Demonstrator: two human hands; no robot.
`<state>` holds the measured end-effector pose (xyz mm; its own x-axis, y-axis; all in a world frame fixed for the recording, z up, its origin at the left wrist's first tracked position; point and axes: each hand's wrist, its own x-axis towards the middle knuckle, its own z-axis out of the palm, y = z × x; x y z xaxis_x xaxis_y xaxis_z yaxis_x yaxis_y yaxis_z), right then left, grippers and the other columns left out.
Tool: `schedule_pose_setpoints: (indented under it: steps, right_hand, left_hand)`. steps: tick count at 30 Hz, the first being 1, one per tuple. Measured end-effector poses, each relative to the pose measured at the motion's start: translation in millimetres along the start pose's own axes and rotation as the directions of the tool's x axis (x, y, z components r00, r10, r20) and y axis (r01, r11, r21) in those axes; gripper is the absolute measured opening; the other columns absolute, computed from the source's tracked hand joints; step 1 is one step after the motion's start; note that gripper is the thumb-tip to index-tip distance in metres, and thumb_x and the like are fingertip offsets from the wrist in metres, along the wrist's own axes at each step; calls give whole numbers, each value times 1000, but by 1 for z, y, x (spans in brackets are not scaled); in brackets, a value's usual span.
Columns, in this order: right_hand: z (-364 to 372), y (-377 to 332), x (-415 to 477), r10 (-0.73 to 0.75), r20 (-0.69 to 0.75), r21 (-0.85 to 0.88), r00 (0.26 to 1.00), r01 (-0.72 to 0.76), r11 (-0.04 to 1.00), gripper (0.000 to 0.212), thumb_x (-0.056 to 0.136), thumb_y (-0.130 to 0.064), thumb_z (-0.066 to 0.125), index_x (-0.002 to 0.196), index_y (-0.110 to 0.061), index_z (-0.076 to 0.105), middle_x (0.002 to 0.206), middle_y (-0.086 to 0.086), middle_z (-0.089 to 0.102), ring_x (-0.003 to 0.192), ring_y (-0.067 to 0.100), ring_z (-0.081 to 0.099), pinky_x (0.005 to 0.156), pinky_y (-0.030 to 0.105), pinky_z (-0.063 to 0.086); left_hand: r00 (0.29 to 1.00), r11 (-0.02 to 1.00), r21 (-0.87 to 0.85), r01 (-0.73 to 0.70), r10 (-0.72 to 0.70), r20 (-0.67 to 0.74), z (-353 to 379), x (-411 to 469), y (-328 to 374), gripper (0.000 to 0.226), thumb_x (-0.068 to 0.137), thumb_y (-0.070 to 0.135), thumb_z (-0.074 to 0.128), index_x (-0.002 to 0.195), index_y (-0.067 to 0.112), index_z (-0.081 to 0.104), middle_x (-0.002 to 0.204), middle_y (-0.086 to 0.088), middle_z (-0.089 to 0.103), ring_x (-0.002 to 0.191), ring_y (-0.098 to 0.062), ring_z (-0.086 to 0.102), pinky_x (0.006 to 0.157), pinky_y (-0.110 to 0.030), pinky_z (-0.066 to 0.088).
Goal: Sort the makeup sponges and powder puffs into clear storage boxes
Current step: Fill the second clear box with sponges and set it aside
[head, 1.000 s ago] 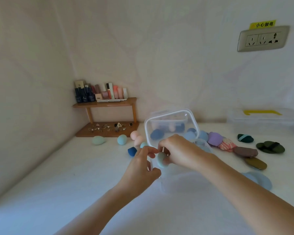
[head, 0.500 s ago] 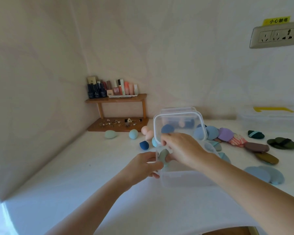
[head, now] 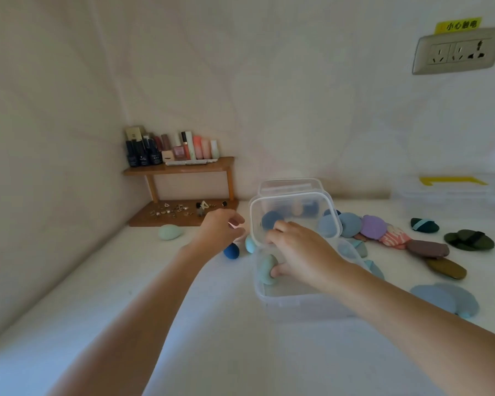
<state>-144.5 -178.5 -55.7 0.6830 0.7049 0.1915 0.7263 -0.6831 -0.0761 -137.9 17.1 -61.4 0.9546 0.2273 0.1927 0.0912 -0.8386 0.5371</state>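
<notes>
A clear storage box [head: 297, 305] stands in the middle of the white table with its hinged lid [head: 295, 200] raised. Inside it, at the left wall, my right hand [head: 303, 252] pinches a sage-green makeup sponge [head: 266, 270]. My left hand [head: 220, 228] hovers left of the box with loosely curled fingers, just above a dark blue sponge [head: 231, 250] and a light blue sponge [head: 249, 243]. Nothing shows in its grip. A mint sponge [head: 170, 232] lies further left. Powder puffs lie right of the box: blue [head: 350, 224], purple [head: 372, 227], brown [head: 427, 248], olive [head: 446, 268].
A second clear box [head: 290, 185] with sponges stands behind the first. A large lidded box with a yellow handle [head: 452, 190] sits at the back right. A wooden shelf [head: 180, 167] of cosmetics fills the corner. Dark green puffs [head: 469, 240] and blue puffs [head: 446, 298] lie at the right.
My right hand has lowered the sage-green sponge into the box. My left hand has left the sponge and moved up and left to the loose sponges.
</notes>
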Motion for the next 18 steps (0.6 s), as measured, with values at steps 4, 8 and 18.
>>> schedule_pose_setpoints:
  steps: [4,8,18]
  right_hand:
    - [1,0,0,-14,-5,16,1000,15,1000,50,74,-31,77,115,-11,57,113,2,50,103,21,50,82,36,46]
    - [1,3,0,-32,-27,32,999,33,999,49,76,-30,76,116,-10,57,112,2,50,104,20,49,80,32,43]
    - [-1,4,-2,-20,-65,43,998,23,999,52,74,-35,77,117,-11,59,115,1,47,107,18,38,82,29,38]
  left_hand:
    - [998,991,113,65,-64,-20,17,22,4,26,82,25,64,106,14,63,105,-3,65,91,-18,59,81,-32,51]
    - [982,968,163,188,-182,-50,21,28,5,33,83,26,66,112,11,59,107,-6,64,93,-22,60,75,-28,49]
    - [974,969,107,220,-214,-70,21,17,6,24,84,29,61,103,20,50,91,0,59,78,-18,56,64,-28,46]
